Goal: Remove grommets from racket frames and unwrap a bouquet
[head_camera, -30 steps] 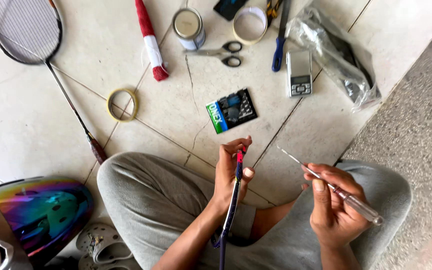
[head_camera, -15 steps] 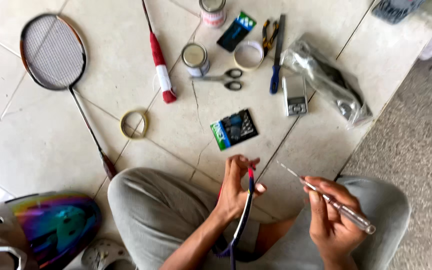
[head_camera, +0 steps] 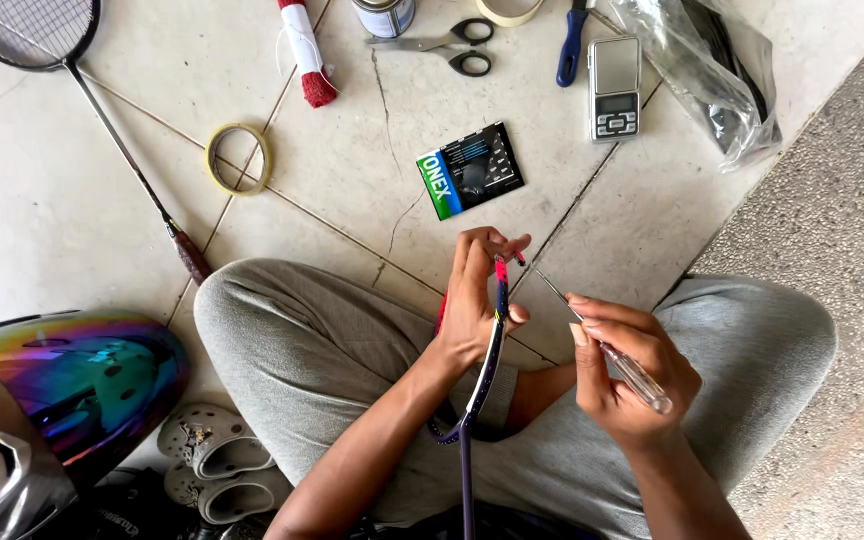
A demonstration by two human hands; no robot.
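Head view. Racket frame [head_camera: 485, 365]: dark, edge-on, held over the lap at centre, pinched by the thumb and curled fingers of the left hand [head_camera: 472, 300]. Awl [head_camera: 602, 345]: clear-handled, clasped by closed fingers of the right hand [head_camera: 627, 370], tip toward 10 o'clock. Scissors [head_camera: 457, 50]: at 12 o'clock. Tape ring [head_camera: 238, 158]: at 10 o'clock.

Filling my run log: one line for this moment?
left hand: grips racket frame | right hand: holds awl | tip near frame

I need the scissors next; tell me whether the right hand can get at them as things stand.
Probably not at once. The right hand is closed around a thin clear-handled tool, so it is occupied. The scissors lie on the tiled floor beyond the knees; nothing lies on them, though they look a long reach away.
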